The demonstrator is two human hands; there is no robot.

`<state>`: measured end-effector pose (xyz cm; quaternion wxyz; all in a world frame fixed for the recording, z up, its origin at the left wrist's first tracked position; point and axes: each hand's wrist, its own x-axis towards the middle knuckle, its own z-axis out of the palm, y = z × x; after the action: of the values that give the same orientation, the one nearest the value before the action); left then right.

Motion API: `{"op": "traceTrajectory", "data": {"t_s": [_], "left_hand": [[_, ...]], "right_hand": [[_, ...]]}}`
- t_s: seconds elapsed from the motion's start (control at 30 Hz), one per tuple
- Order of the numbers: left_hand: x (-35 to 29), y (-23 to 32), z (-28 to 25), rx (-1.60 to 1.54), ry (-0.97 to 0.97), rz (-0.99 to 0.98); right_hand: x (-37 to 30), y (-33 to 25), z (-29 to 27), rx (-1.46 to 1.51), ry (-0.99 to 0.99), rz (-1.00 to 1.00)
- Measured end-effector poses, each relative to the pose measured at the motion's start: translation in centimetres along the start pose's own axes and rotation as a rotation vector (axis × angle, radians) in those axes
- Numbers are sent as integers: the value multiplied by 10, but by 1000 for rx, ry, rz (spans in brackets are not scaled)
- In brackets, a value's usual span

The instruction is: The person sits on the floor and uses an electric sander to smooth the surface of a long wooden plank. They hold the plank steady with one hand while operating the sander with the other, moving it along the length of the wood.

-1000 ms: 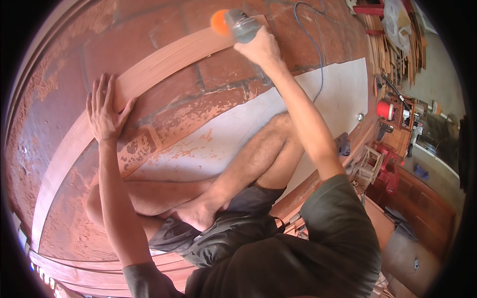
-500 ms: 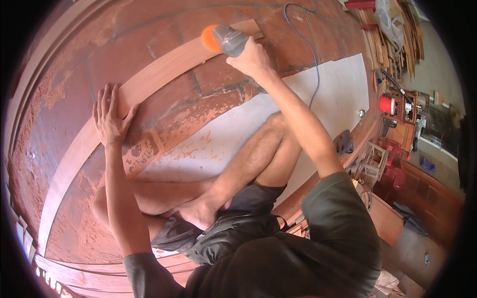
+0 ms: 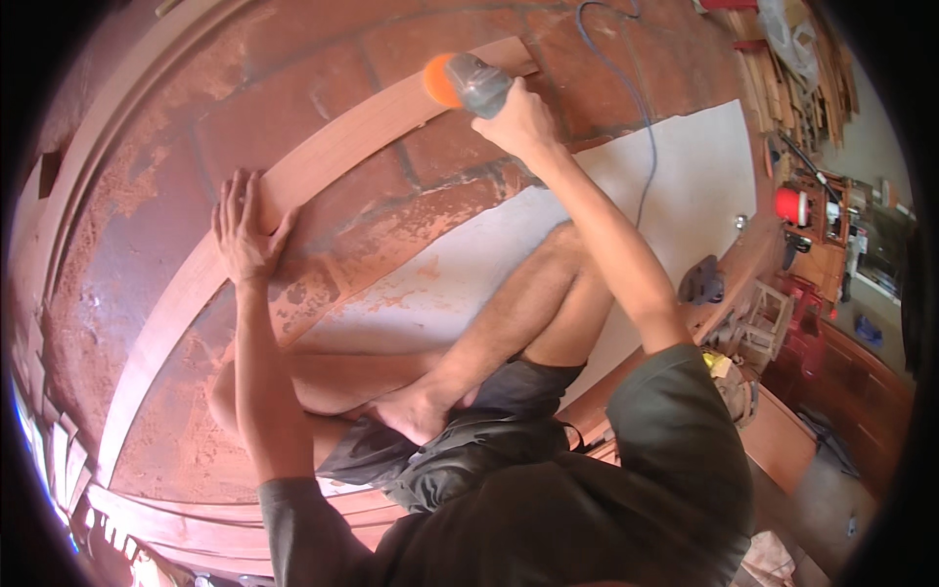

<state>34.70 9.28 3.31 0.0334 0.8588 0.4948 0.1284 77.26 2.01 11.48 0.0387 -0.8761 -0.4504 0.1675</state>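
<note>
Power tool point(image 3: 479, 86) near one end of a long wooden board point(image 3: 357, 137)

So the right hand point(image 3: 526, 115) has its grip closed snugly around the grey power tool, with the orange disc point(image 3: 441, 80) over the wooden board near its upper right end. Can't tell if it's actually touching the wood. Left hand point(image 3: 246, 235) is the opposite: grip spread wide, fingers splayed palm-down on the wooden board partway along, nothing grasped. Wooden board's lying on the reddish tiled floor point(image 3: 284, 78), beyond the crossed legs point(image 3: 518, 303). Blue cable point(image 3: 652, 147) runs over a white sheet point(image 3: 699, 157) nearby.
</note>
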Motion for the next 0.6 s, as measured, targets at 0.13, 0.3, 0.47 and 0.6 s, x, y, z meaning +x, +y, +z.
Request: {"op": "traceTrajectory", "data": {"t_s": [0.13,0.3,0.47,0.6], "left_hand": [[-22,-17,-12,-27,-120,-134],[17,4,12,-204,49,-12],[-22,-6,-5,-195,-3,-81],[-20,0,0,-204,22,-92]], "right_hand": [[7,-1,-26,34,-74,-137],[96,180,-11,228,114,-234],[36,87,17,9,85,66],[50,111,-5,5,94,73]]}}
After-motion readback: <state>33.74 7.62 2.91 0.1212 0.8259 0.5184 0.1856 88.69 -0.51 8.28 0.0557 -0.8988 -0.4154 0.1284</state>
